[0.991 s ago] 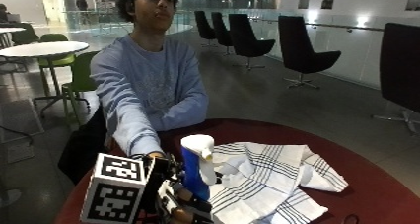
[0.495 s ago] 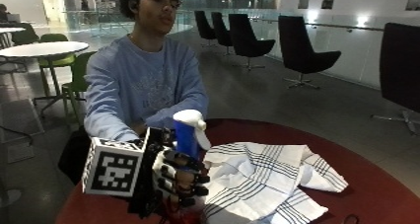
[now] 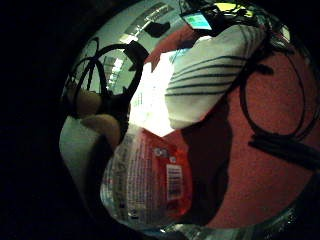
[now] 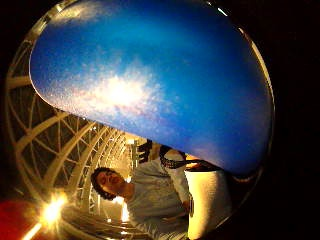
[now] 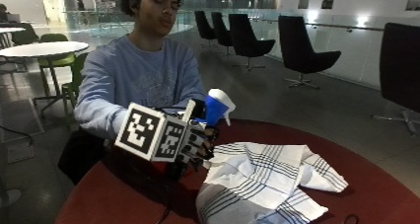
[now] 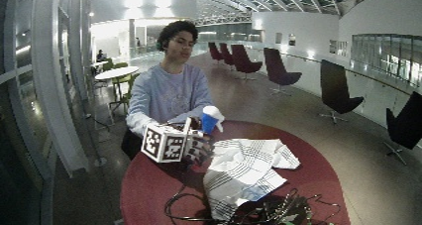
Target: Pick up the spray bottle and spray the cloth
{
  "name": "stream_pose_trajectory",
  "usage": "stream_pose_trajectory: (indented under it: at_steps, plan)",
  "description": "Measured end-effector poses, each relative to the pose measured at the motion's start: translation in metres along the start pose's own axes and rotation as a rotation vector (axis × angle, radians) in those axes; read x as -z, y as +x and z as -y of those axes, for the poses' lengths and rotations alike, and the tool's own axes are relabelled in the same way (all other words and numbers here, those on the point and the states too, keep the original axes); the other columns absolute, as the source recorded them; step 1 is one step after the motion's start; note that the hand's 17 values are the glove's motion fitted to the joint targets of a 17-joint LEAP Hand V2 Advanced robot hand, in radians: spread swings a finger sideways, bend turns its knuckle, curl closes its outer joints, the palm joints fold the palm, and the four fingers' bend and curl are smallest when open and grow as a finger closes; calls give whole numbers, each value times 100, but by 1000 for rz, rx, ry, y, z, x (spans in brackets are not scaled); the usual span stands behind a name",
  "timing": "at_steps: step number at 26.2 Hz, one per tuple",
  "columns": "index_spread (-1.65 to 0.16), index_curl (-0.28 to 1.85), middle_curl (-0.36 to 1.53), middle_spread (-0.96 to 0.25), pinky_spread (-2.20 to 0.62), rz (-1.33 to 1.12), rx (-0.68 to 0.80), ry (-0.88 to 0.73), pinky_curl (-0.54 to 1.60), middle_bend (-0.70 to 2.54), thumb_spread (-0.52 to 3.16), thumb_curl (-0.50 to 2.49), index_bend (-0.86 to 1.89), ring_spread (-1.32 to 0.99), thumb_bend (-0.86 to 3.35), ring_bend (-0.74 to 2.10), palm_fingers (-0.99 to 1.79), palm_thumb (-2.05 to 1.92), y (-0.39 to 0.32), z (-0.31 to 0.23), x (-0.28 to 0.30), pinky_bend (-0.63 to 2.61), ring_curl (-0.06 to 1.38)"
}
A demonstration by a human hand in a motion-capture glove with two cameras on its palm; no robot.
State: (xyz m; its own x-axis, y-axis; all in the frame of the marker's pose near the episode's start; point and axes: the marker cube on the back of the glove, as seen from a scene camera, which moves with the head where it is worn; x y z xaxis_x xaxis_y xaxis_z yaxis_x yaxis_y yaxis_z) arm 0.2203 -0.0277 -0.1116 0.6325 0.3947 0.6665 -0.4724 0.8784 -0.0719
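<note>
- Since a second ago we see the spray bottle (image 5: 214, 109) up off the table (image 5: 367, 184); it stood on the red top beside the cloth (image 5: 262, 179) then, now it's raised in front of the person's chest.
- Half a second ago it was already in the glove and lifting; now it sits a bit higher.
- Right hand (image 5: 197, 144) is wrapped round the bottle body, fingers (image 5: 205, 146) curled on it, gripping it.
- Bottle is upright, blue and white head (image 6: 210, 117) sticking out above the glove, nozzle toward the cloth side.
- We read the clear body with a red label (image 3: 150, 182) filling much of the little finger side palm view, so it's right against the palm.
- Thumb side palm view is mostly the blue head (image 4: 150, 80), with the person's grey sweater (image 4: 157, 192) behind it.
- Cloth is white with dark stripes, crumpled on the table just beside the raised hand, not touching the bottle.
- We can't tell whether a finger sits on the trigger.
- Black cables (image 6: 264, 212) lie at the near edge of the table.
</note>
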Motion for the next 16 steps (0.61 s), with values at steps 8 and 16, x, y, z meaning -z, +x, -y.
stream_pose_trajectory:
  at_steps: [8, 16]
  plan:
    - [-20, 33, 45, -6, 7, -121, -133, -213, 36, 42, 100, 47, 14, -5, -2, 55, 119, 80, -15, 7, -17, 27, 39]
    - [-19, 34, 45, -6, 7, -151, -237, -280, 37, 41, 102, 47, 14, -4, -2, 55, 118, 78, -17, 14, -33, 28, 39]
